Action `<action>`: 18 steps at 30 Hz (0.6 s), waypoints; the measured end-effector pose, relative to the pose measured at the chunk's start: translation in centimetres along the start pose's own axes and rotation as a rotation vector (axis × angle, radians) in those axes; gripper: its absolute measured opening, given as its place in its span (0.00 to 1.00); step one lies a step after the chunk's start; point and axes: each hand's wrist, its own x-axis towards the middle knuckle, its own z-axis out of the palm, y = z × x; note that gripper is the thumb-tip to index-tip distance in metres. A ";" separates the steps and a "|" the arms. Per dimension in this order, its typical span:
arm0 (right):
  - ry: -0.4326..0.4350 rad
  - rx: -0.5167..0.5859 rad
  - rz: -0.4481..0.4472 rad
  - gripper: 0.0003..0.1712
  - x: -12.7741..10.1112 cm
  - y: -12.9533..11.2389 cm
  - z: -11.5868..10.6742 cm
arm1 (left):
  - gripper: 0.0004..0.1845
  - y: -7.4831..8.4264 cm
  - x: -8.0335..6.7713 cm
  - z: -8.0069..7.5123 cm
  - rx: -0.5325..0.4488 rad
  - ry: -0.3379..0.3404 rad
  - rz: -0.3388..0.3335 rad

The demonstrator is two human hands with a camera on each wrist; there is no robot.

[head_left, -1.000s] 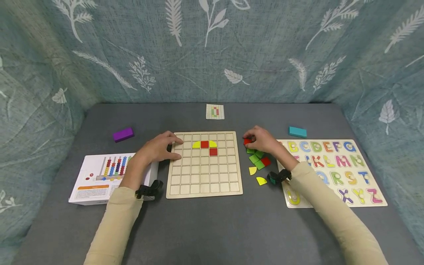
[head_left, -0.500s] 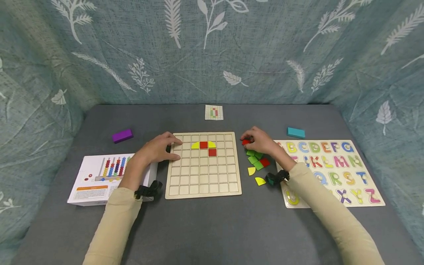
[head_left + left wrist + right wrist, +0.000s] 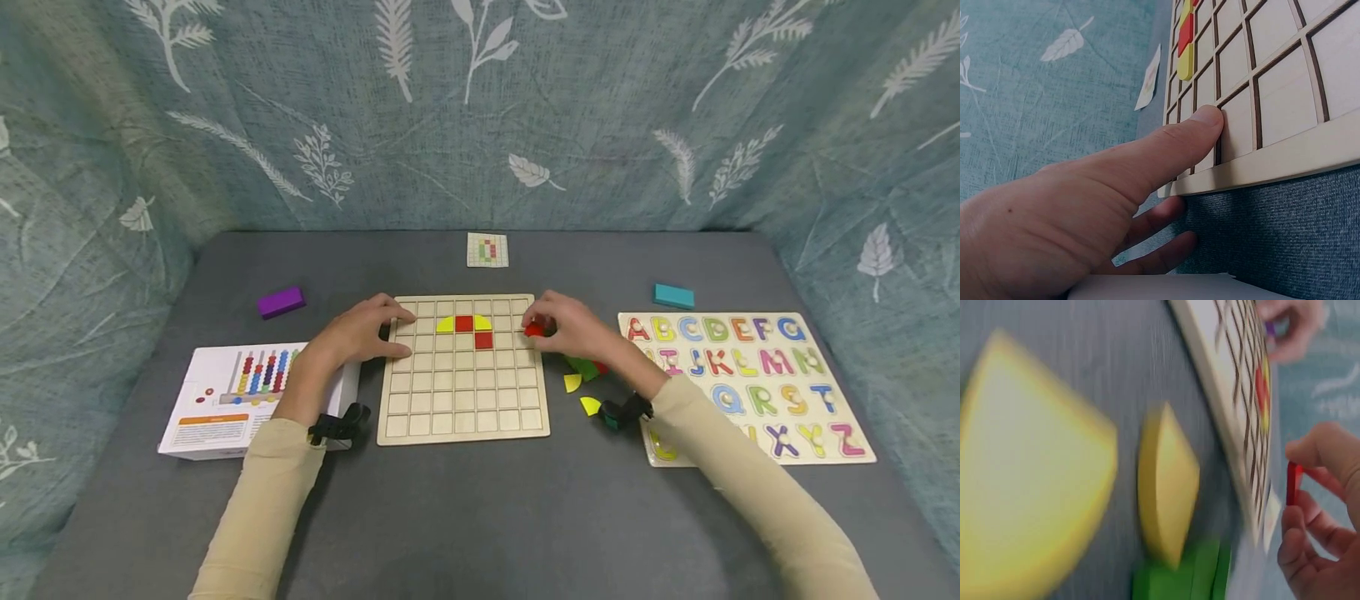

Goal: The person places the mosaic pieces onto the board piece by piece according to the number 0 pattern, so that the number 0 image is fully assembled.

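A wooden grid board (image 3: 465, 392) lies mid-table, with two yellow quarter-round tiles and two red square tiles set in its upper cells. My left hand (image 3: 358, 332) rests at the board's upper left edge; in the left wrist view its thumb (image 3: 1200, 128) lies on the grid, fingers beside the rim. Over the board's right edge, my right hand (image 3: 567, 327) pinches a red square tile (image 3: 1293, 483) between thumb and fingers. Partly hidden under that hand are green tiles (image 3: 582, 367) and a bit of red, with a yellow tile (image 3: 591, 406) and another in front.
A small pattern card (image 3: 487, 250) lies behind the board. The alphabet puzzle (image 3: 757, 392) is at right, with a teal block (image 3: 673, 297) behind it. At left stand a white abacus box (image 3: 217, 400) and a purple block (image 3: 281, 302).
My right hand has lifted the red tile from beside the pile and carried it left to the board's right edge. My left hand has stayed at the board.
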 end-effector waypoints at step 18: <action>-0.043 0.010 -0.161 0.09 1.1 -3.5 4.2 | 0.30 0.2 0.0 -0.1 0.013 -0.002 -0.016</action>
